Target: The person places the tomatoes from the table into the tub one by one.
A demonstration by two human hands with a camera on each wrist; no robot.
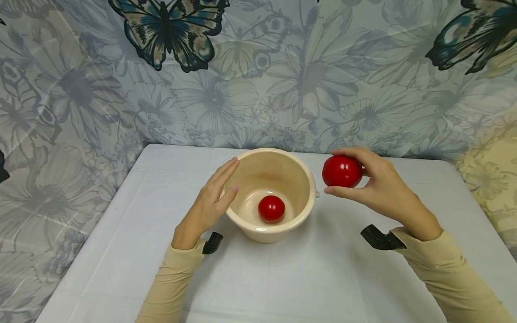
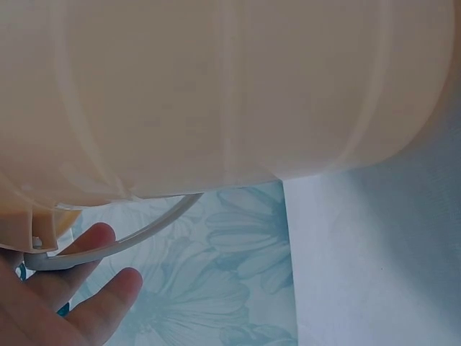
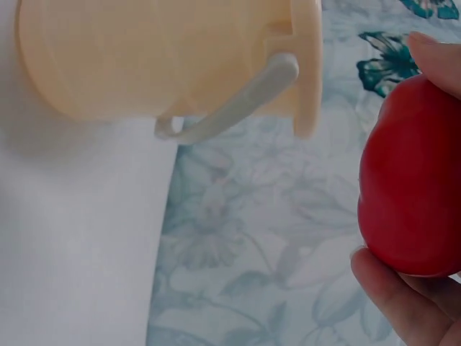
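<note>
A cream bucket (image 1: 269, 231) stands upright on the table, with one smooth red tomato (image 1: 271, 208) lying inside on its bottom. To the right of the rim, my right hand (image 1: 373, 179) holds a larger glossy red tomato (image 1: 342, 171) between thumb and fingers, above the table. Its lobed side shows in the right wrist view. My left hand (image 1: 206, 202) rests at the bucket's left rim, fingers fairly straight and thumb over the edge. In the left wrist view its fingertips (image 2: 124, 285) are beside the bucket's grey handle (image 2: 144, 232), which hangs down.
The table (image 1: 258, 287) is covered with a white cloth, and its far edge runs just behind the bucket. A cloth printed with flowers and butterflies (image 1: 315, 80) hangs behind and to the sides. Black straps (image 1: 381, 237) sit at both wrists.
</note>
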